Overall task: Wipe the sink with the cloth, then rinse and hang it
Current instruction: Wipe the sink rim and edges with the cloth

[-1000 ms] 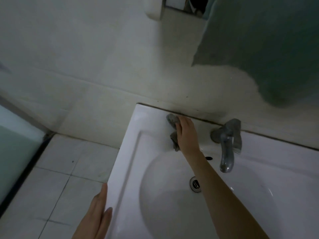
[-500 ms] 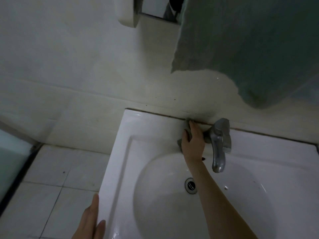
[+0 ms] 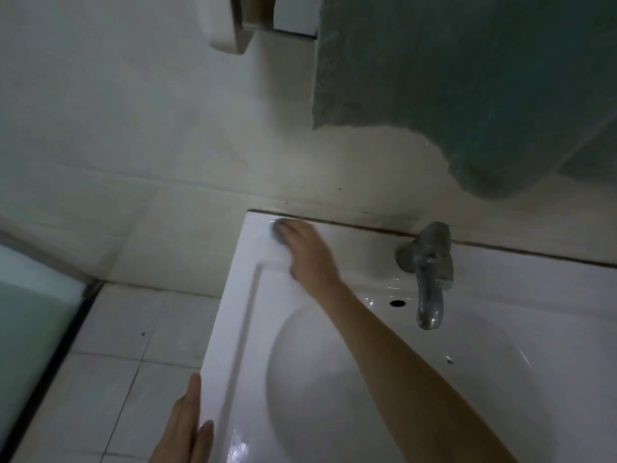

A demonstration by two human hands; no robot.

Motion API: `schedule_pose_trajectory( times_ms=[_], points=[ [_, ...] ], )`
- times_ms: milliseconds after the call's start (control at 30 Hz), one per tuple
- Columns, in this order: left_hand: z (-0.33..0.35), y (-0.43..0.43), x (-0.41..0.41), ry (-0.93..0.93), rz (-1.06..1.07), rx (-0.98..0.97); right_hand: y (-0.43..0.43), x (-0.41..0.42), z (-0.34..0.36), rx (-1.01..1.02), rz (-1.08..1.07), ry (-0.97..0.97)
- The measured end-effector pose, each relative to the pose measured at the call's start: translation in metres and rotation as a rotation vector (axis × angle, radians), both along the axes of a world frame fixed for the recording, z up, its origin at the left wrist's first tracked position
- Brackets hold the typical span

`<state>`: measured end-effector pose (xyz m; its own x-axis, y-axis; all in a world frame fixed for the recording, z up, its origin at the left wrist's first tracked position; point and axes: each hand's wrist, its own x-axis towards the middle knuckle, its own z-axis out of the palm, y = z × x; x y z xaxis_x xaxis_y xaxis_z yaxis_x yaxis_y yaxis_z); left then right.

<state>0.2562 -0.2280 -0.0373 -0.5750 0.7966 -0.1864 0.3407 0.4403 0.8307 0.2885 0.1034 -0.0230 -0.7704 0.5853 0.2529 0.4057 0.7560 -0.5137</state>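
Right hand [image 3: 307,252] is stretched out to the far left corner of the white sink [image 3: 233,329], up on the flat rim right where it meets the wall [image 3: 133,128]. It lies flat on the grey cloth [image 3: 278,225], fingers fairly straight and close together, pressing it down rather than bunching it. Most of the cloth is hidden under the hand; only a bit pokes out past the fingertips, and that part is blurry, so the exact finger spacing is hard to call.

Left hand [image 3: 183,429] is down at the near left edge of the sink – fingers straight and held together, resting against the outer side of the rim, holding nothing.

The metal faucet [image 3: 430,279] sits at the back of the sink, well to the right of the cloth, its spout pointing down over the basin, with a small overflow hole [image 3: 397,303] just beside it. A green towel [image 3: 467,95] hangs on the wall above the faucet. Pale floor tiles [image 3: 117,362] are left of the sink – a glass panel [image 3: 26,312] beyond them.
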Motion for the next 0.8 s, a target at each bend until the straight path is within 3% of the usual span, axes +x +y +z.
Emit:
schedule_pose_trajectory(
  times_ms=[67,167,367,567,800],
  points=[
    [0.009,-0.004,0.001,-0.007,0.005,-0.016,0.016,0.045,-0.001,0.026,-0.161,0.026],
    [0.01,-0.012,0.0,0.134,-0.013,-0.057,0.029,0.101,-0.002,0.001,-0.392,0.022],
    [0.007,-0.012,-0.004,0.069,-0.081,-0.141,0.021,0.074,-0.011,-0.046,-0.634,0.11],
    [0.011,-0.011,-0.001,0.052,-0.104,-0.138,-0.058,-0.05,-0.006,-0.083,-0.052,0.083],
    [0.017,-0.013,-0.001,0.082,-0.136,-0.103,-0.091,-0.031,-0.01,-0.095,0.118,0.083]
  ],
)
